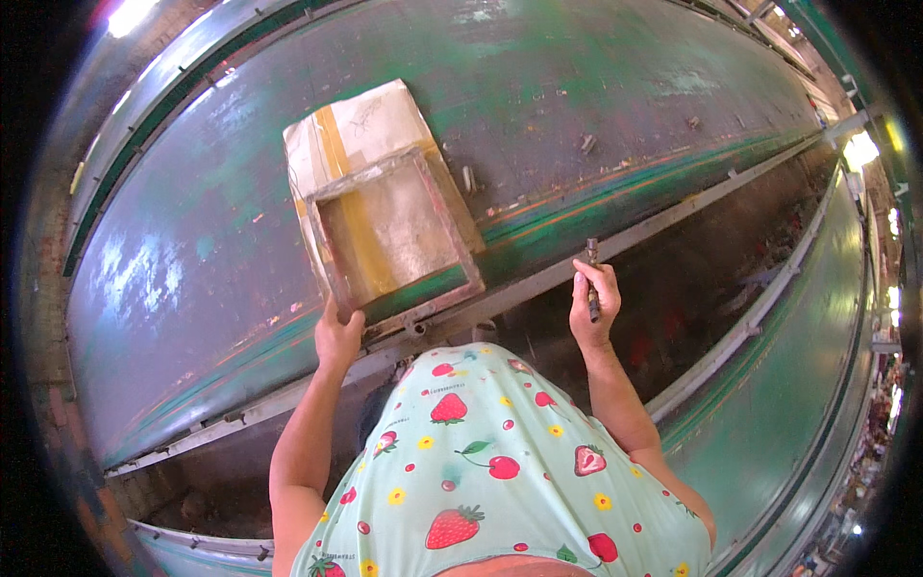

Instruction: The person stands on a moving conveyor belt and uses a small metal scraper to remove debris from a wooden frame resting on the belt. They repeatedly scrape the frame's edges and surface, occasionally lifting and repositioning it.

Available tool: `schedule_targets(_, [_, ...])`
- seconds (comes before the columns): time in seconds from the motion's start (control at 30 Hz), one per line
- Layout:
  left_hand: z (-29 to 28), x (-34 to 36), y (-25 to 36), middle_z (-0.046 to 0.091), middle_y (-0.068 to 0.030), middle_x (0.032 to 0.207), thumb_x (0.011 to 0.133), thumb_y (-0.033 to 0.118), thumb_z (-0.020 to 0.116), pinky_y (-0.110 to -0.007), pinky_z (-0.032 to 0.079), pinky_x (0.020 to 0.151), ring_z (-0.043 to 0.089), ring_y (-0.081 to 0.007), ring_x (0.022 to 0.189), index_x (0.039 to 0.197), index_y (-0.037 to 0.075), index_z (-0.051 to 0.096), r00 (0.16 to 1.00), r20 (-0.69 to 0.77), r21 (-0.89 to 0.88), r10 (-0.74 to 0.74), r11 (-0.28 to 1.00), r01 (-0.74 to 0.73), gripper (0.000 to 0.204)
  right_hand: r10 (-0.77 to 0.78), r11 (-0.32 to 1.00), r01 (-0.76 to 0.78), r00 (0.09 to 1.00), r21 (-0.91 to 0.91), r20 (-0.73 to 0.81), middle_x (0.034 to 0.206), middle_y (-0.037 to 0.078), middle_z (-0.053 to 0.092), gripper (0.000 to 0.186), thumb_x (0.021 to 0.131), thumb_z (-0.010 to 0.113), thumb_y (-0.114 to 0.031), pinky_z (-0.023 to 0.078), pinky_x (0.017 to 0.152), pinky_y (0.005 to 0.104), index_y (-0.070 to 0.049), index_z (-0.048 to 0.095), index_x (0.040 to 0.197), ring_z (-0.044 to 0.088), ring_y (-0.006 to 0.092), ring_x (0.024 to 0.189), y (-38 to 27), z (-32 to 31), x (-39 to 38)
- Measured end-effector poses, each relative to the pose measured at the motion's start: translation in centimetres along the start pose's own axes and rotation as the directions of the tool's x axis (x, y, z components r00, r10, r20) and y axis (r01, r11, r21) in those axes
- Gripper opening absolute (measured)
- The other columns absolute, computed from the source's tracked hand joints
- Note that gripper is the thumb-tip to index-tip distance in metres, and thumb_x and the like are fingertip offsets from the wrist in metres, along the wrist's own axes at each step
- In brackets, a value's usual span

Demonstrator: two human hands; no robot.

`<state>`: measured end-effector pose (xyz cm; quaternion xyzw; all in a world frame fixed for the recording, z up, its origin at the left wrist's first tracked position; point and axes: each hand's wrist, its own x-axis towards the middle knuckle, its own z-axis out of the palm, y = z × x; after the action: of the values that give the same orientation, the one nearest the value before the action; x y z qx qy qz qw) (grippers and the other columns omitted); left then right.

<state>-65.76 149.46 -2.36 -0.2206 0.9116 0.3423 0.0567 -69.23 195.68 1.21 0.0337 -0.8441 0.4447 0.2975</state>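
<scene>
Head view, the only one: I see my left hand [338,338] holding the near left corner of a worn frame [450,221], thumb and fingers apart around it. The frame lies over part of a pale, taped cardboard sheet [380,125], by the near edge of the long green tabletop [231,250]. My right hand [583,315] is curled around a thin, dark tool [591,252], well apart from the frame. I'd guess the work is at an early point: frame down, tool not yet on it. Cardboard shows through the frame's middle; I can't tell if thin cloth covers it.
</scene>
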Motion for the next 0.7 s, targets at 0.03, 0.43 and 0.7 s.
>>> schedule_targets(0.03, [0.1, 0.0, 0.1, 0.080, -0.0291, 0.118, 0.093, 0.034, 0.074, -0.054, 0.059, 0.099, 0.077, -0.0479, 0.112, 0.157, 0.010, 0.063, 1.000, -0.018, -0.020, 0.003, 1.000, -0.003, 0.069, -0.035, 0.999, 0.035, 0.999, 0.019, -0.001, 0.103, 0.012, 0.074, 0.019, 0.102, 0.073, 0.003, 0.057, 0.082, 0.0414, -0.005, 0.083, 0.117, 0.073, 0.0297, 0.092, 1.0, -0.2, 1.7])
schedule_targets(0.43, [0.9, -0.6, 1.1, 0.075, -0.0107, 0.076, 0.091, 0.022, 0.073, -0.038, 0.058, 0.068, 0.073, -0.0201, 0.068, 0.135, 0.002, 0.075, 0.990, -0.137, -0.250, 0.033, 0.966, -0.067, 0.048, 0.012, 0.973, 0.117, 0.835, -0.199, 0.551, 0.104, 0.015, 0.075, 0.020, 0.104, 0.078, -0.029, 0.063, 0.081, 0.0504, -0.012, 0.084, 0.112, 0.078, 0.0384, 0.094, 2.6, 13.6, 13.8])
schedule_targets(0.7, [1.6, -0.2, -0.7, 0.081, -0.0243, 0.100, 0.087, 0.026, 0.081, -0.045, 0.062, 0.083, 0.080, -0.0323, 0.088, 0.153, -0.007, 0.065, 0.985, -0.173, -0.191, -0.014, 0.981, -0.020, 0.075, 0.119, 0.881, 0.224, 0.749, -0.418, 0.651, 0.111, 0.018, 0.074, 0.036, 0.100, 0.082, -0.038, 0.066, 0.085, 0.0527, -0.014, 0.077, 0.126, 0.079, 0.0417, 0.101, 2.1, 20.8, 15.6])
